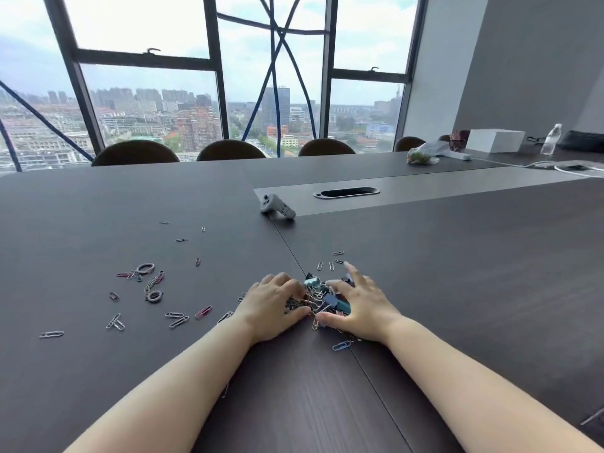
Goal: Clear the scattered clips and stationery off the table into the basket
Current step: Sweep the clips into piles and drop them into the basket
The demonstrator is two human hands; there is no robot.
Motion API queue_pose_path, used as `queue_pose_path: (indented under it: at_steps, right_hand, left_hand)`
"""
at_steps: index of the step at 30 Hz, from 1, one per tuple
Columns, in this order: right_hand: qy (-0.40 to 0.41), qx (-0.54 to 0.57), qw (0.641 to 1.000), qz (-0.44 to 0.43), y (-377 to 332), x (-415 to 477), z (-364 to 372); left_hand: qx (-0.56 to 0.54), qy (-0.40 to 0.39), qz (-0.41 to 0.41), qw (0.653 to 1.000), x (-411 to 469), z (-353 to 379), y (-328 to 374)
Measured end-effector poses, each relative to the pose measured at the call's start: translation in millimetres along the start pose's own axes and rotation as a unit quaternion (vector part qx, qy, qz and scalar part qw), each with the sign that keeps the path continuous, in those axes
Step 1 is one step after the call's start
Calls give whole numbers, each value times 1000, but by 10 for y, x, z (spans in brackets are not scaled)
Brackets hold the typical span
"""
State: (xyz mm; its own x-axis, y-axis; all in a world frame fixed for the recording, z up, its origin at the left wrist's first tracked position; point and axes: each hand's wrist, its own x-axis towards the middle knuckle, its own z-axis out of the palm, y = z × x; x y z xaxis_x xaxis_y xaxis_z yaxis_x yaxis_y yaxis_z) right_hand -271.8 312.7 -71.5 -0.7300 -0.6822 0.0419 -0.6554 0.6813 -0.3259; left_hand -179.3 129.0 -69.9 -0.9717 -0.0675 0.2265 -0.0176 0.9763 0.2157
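A heap of paper clips and binder clips [322,297] lies on the dark table [457,273] between my two hands. My left hand [273,308] cups the heap from the left, fingers curled over it. My right hand [358,305] cups it from the right, fingers curled round the clips, index finger raised. More paper clips [178,318] and small rings [145,268] lie scattered to the left, and a few loose clips [330,265] lie just beyond the heap. No basket is in view.
A grey controller [277,207] lies past the clips near a cable slot [346,192]. At the far right stand a white box [495,140], a water bottle [551,138], a plastic bag [425,153] and cables. Chair backs [230,150] line the far edge under the windows.
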Motion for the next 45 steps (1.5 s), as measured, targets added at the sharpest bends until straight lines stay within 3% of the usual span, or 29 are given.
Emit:
queue_pose_path:
  at_steps: [6,22,33,38,45]
  right_hand:
    - [100,-10,995,-7,-22,-31,16]
    - [169,-42,983,-64,-68,-85,4]
    - [258,42,961,-86,-80,-152,-145]
    - [263,122,954,-79,-311,-213,-315]
    - [239,194,939,-153,-1339,-135,-311]
  left_hand:
    - [-28,11,5,1000,-26,29,19]
    - [40,44,-22,998,-50,-4,102]
    - [29,43,-67,996,-123,-100,108]
    - [3,105,-76,992,-204,-368,41]
    - [-25,233,-109,966,-725,-1060,-349]
